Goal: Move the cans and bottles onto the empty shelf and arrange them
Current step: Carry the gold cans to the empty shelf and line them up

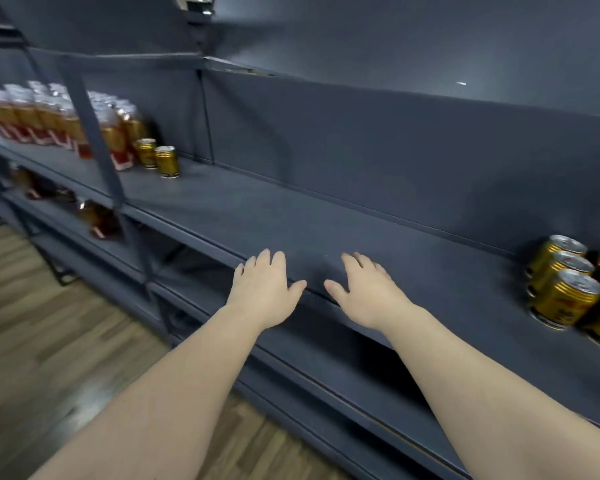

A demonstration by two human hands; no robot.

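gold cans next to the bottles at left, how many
2: one shiny gold metal can beside the clear amber-filled bottles, the other just right of it. More may hide behind them.

Small gold metal cans [167, 161]: 2 standing far up-left of the fingers [265, 258]. At least 5 more in a cluster [565, 299] well right of the fingers, cut by the frame edge. Clear amber-filled bottles with red labels [32, 116]: packed rows far left, too blurred to count. Lower grey shelf [118, 244], left of the fingers: at least 2 blurred bottles [97, 220].
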